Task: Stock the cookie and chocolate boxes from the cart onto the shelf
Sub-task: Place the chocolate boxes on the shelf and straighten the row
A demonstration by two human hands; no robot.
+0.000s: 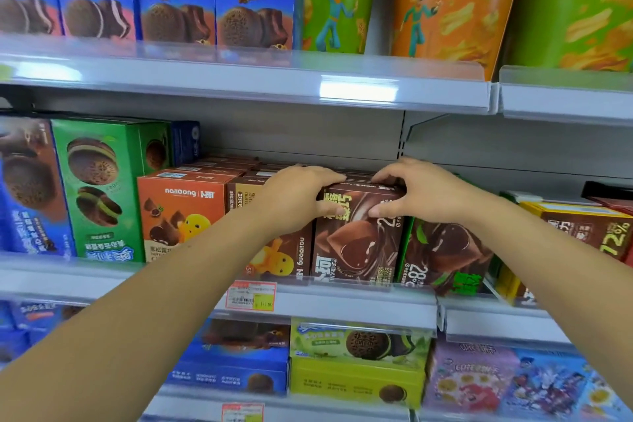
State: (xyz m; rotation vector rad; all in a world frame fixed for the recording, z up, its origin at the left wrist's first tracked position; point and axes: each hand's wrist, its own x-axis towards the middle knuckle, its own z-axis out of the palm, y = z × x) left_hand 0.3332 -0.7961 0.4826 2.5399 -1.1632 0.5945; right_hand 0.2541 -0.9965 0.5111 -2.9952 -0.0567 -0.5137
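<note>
A brown chocolate box [356, 243] stands upside down at the front of the middle shelf [342, 295]. My left hand [294, 199] grips its top left corner, thumb on the front face. My right hand [424, 192] grips its top right corner the same way. An orange chocolate box [178, 212] and a brown box with a yellow figure [277, 260] stand to its left. To its right stands a brown and green box [445, 253], partly behind my right forearm. More boxes lie flat behind them. The cart is out of view.
The upper shelf [239, 75] holds blue cookie boxes [253, 3] and tall green and orange snack tubs [455, 0]. Green and blue cookie boxes [99, 188] stand at the middle shelf's left. A red and yellow price tag [251, 295] hangs on its rail. Lower shelves hold more boxes.
</note>
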